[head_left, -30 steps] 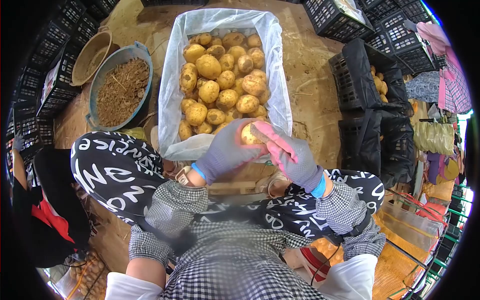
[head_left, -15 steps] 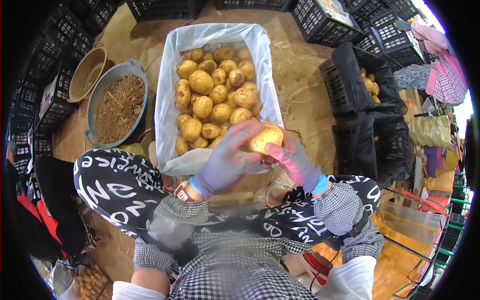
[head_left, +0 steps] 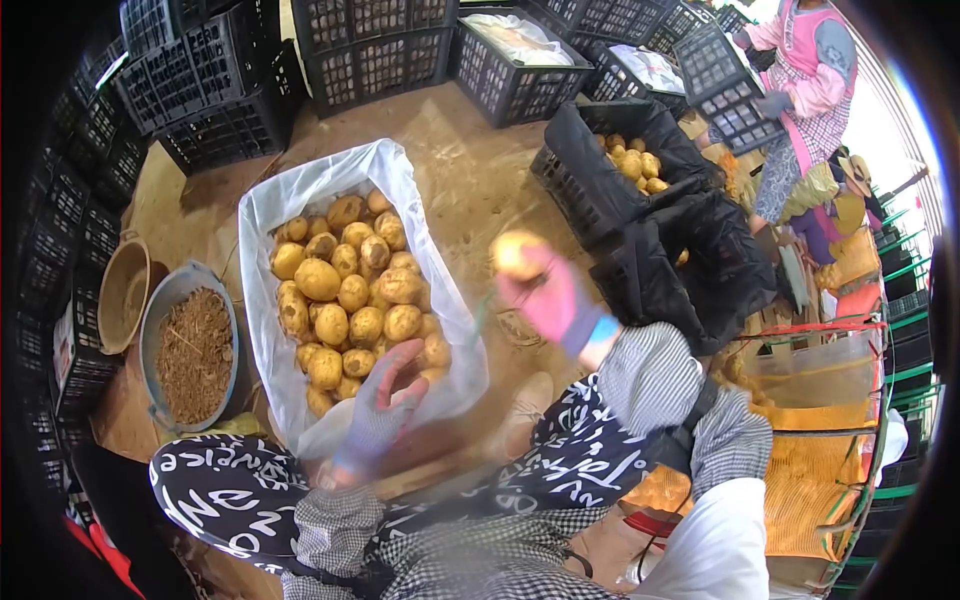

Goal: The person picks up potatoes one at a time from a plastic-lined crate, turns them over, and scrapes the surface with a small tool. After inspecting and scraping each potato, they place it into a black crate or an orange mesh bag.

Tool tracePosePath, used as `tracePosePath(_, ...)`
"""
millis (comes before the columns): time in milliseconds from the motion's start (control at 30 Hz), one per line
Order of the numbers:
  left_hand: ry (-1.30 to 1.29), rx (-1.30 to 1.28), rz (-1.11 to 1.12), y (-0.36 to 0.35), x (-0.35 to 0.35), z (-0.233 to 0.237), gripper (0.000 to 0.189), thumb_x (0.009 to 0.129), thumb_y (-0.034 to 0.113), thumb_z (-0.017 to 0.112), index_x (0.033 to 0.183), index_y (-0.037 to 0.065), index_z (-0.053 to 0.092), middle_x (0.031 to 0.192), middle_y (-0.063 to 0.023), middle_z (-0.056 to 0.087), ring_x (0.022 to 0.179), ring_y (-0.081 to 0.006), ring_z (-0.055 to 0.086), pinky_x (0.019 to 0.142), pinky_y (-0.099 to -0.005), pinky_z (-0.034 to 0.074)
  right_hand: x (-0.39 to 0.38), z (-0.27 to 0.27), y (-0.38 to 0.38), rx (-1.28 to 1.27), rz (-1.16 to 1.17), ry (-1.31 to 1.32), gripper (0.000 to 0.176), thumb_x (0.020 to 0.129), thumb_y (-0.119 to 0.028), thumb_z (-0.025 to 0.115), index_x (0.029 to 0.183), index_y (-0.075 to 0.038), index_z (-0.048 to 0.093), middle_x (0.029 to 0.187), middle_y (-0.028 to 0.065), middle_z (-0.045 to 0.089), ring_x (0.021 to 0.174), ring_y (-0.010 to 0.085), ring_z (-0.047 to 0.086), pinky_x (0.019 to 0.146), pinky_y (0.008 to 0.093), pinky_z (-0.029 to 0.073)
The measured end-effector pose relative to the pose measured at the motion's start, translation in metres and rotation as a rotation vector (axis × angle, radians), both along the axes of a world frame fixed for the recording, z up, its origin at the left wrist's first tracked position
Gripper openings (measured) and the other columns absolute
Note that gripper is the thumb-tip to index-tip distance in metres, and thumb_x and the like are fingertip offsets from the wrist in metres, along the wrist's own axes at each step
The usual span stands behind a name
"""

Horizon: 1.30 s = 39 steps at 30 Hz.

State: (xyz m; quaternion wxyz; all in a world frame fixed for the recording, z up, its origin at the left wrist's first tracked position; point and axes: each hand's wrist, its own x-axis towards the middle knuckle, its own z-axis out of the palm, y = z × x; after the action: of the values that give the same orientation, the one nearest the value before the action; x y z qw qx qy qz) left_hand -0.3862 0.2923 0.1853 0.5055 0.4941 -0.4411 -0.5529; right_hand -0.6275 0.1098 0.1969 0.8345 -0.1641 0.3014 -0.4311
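Observation:
Gloved in pink, my right hand is wrapped round a yellow potato, raised over the floor between the lined crate and the black crates; motion blurs it. My left hand, in a grey-purple glove, has its fingers apart and nothing in them. It hovers over the near right side of a crate lined with white sheeting. Several potatoes, some smeared with soil, fill that crate.
Right of the floor stand two crates with black lining, one holding potatoes, the other mostly dark inside. On the left are a blue-grey tub of soil and a tan basin. Another person holds a black crate.
My right hand has carried the potato away to the right, out of my left hand. My left hand has drawn back leftward with fingers spread. The view has turned to the right.

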Motion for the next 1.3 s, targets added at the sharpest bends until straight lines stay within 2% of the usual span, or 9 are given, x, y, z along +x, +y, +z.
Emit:
tracePosePath(167, -0.292, 0.249, 0.019, 0.009, 0.021, -0.034, 0.045, 0.091, 0.018, 0.064, 0.133, 0.004, 0.053, 0.122, -0.0133, 0.057, 0.111, -0.0192, 0.056, 0.091, -0.0317, 0.047, -0.143, -0.058, -0.178, -0.304, -0.319, 0.196, 0.03, 0.089, -0.021, 0.066, 0.114, -0.006, 0.057, 0.105, 0.012, 0.061, 0.1, 0.0256, 0.061, 0.088, 0.0407, 0.055)
tracePosePath(233, -0.562, 0.207, 0.06, 0.018, 0.029, -0.042, 0.048, 0.09, 0.021, 0.065, 0.133, 0.004, 0.053, 0.123, -0.0173, 0.056, 0.113, -0.0255, 0.056, 0.093, -0.0354, 0.047, -0.165, -0.026, -0.218, -0.189, -0.504, -0.059, 0.029, 0.089, -0.009, 0.063, 0.116, 0.001, 0.059, 0.118, 0.0157, 0.06, 0.111, 0.0309, 0.06, 0.098, 0.0463, 0.052)
tracePosePath(300, -0.722, 0.171, 0.154, 0.016, 0.042, -0.049, 0.051, 0.088, 0.023, 0.066, 0.133, 0.004, 0.052, 0.126, -0.0202, 0.055, 0.115, -0.031, 0.055, 0.095, -0.0388, 0.046, -0.155, 0.004, -0.218, -0.169, -0.649, 0.069, 0.037, 0.091, -0.013, 0.064, 0.121, 0.006, 0.054, 0.127, 0.0184, 0.053, 0.118, 0.0341, 0.056, 0.104, 0.045, 0.048)
tracePosePath(467, -0.975, 0.211, 0.484, -0.02, 0.074, -0.063, 0.058, 0.085, 0.025, 0.068, 0.136, 0.006, 0.048, 0.13, -0.0209, 0.053, 0.117, -0.0376, 0.053, 0.1, -0.0431, 0.044, -0.068, 0.06, -0.134, -0.356, -0.238, 0.254, 0.046, 0.094, -0.01, 0.057, 0.136, 0.003, 0.043, 0.138, 0.0187, 0.047, 0.124, 0.0334, 0.052, 0.106, 0.0427, 0.047)
tracePosePath(567, -1.051, 0.361, 0.471, -0.043, 0.088, -0.076, 0.061, 0.081, 0.02, 0.07, 0.136, 0.007, 0.048, 0.13, -0.0204, 0.053, 0.115, -0.0378, 0.055, 0.1, -0.0437, 0.044, -0.009, 0.106, -0.052, -0.383, -0.031, 0.334, 0.052, 0.094, -0.012, 0.056, 0.141, 0.002, 0.039, 0.138, 0.0186, 0.049, 0.122, 0.032, 0.054, 0.103, 0.0387, 0.046)
tracePosePath(767, -0.56, 0.409, 0.403, -0.061, 0.11, -0.103, 0.074, 0.067, 0.025, 0.082, 0.132, 0.006, 0.052, 0.128, -0.0209, 0.052, 0.112, -0.0337, 0.057, 0.097, -0.0402, 0.048, 0.014, 0.109, 0.057, -0.417, 0.128, 0.375, 0.05, 0.098, -0.026, 0.054, 0.14, 0.001, 0.044, 0.132, 0.0183, 0.055, 0.112, 0.026, 0.061, 0.097, 0.0391, 0.05)
tracePosePath(867, -0.564, 0.212, 0.398, -0.058, 0.077, -0.055, 0.077, 0.063, 0.027, 0.085, 0.13, 0.006, 0.055, 0.124, -0.0201, 0.051, 0.109, -0.0317, 0.058, 0.094, -0.0379, 0.05, 0.023, 0.07, 0.071, -0.341, 0.211, 0.45, 0.05, 0.098, -0.033, 0.055, 0.137, -0.002, 0.047, 0.126, 0.0151, 0.06, 0.103, 0.0228, 0.064, 0.088, 0.0343, 0.053)
tracePosePath(1067, -0.704, -0.166, 0.033, -0.029, 0.003, 0.057, 0.073, 0.068, 0.024, 0.085, 0.132, 0.007, 0.055, 0.12, -0.0144, 0.052, 0.112, -0.0269, 0.054, 0.099, -0.0339, 0.043, 0.045, 0.041, 0.082, -0.283, 0.598, 0.467, 0.054, 0.099, -0.041, 0.052, 0.137, -0.003, 0.045, 0.117, 0.0093, 0.061, 0.095, 0.0158, 0.062, 0.081, 0.0287, 0.053)
tracePosePath(1300, -0.36, -0.314, 0.049, -0.001, 0.002, 0.032, 0.064, 0.092, 0.032, 0.066, 0.143, 0.002, 0.041, 0.128, -0.0157, 0.054, 0.112, -0.0207, 0.054, 0.093, -0.033, 0.046, 0.053, 0.059, 0.097, -0.501, 0.6, 0.147, 0.042, 0.097, -0.031, 0.06, 0.128, -0.004, 0.052, 0.111, 0.0052, 0.063, 0.103, 0.0149, 0.061, 0.088, 0.0285, 0.051)
